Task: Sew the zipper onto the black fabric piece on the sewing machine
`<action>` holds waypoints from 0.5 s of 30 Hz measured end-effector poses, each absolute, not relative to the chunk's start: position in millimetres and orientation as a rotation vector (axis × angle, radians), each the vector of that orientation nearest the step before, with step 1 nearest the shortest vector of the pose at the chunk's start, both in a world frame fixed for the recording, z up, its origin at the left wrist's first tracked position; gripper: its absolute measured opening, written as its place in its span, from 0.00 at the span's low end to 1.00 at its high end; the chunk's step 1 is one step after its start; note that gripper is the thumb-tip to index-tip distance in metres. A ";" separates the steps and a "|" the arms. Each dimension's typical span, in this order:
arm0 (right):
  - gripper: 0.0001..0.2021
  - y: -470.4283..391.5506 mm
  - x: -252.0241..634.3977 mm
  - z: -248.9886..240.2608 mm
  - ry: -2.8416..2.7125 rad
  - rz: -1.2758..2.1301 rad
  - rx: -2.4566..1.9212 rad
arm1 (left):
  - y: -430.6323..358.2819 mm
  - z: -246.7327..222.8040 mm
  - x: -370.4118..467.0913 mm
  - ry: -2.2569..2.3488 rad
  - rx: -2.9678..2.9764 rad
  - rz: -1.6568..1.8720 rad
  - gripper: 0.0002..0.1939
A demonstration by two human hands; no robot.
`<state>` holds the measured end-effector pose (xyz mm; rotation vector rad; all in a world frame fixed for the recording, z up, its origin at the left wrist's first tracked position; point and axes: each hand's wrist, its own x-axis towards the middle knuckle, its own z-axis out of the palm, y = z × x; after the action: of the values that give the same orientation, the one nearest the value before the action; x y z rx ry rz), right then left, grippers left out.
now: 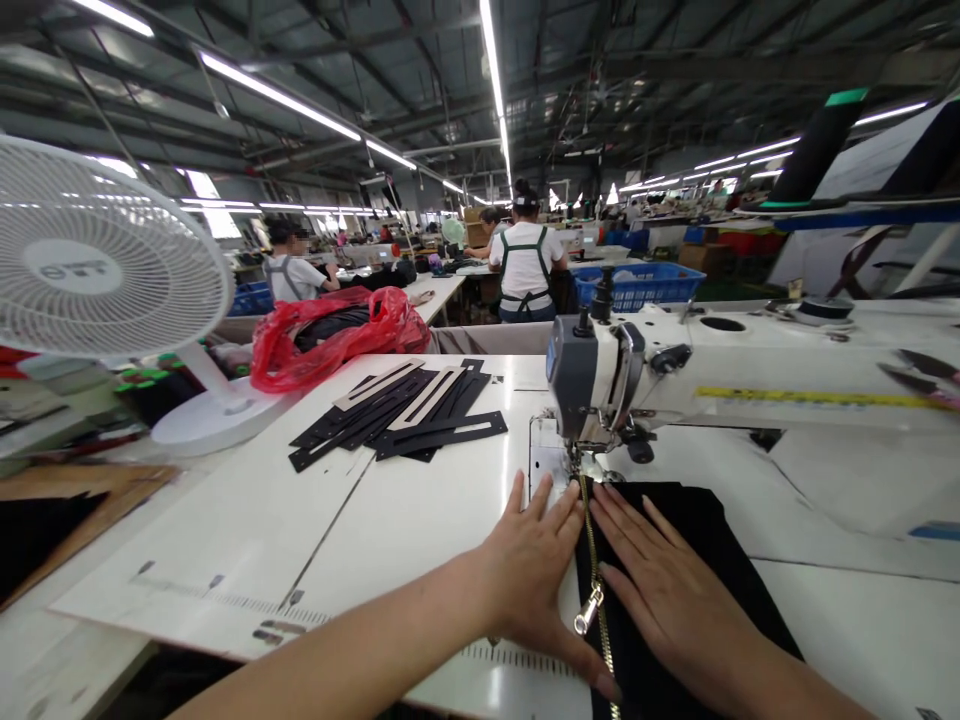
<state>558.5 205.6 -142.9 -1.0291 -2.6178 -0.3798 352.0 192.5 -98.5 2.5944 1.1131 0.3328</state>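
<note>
Currently, left hand (536, 565) flat, fingers spread, fingertips and thumb at gold zipper (590, 530) edge. Right hand (667, 580) palm down on black fabric (720, 540), fingers extended, nearly together, just right of zipper. Zipper runs lengthwise toward needle area of sewing machine (600, 380); metal zipper pull (589, 612) lies between hands. Black slotted strips (420, 420) piled on white table (420, 530), left of machine.

This is a sewing workshop on a factory floor: a sewing machine (600, 380) stands at centre right, black spools of thread (814, 150) rise at upper right, people (525, 255) sit at worktables across the middle, and tube lights (277, 95) hang beneath a metal roof (420, 60).
</note>
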 end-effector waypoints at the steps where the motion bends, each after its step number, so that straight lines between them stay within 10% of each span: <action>1: 0.28 206.7 560.4 -146.2 -2.601 -0.369 -1.018 | 193.8 -99.1 348.9 1.105 2.608 0.347 0.63; 15: 0.20 219.4 568.5 -150.3 -2.429 -0.627 -0.812 | 270.6 -86.2 250.9 1.886 2.874 0.169 0.05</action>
<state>568.5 219.4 -150.3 -0.8121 -2.4285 -0.6267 250.9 270.6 -86.2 2.8743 1.8856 0.1694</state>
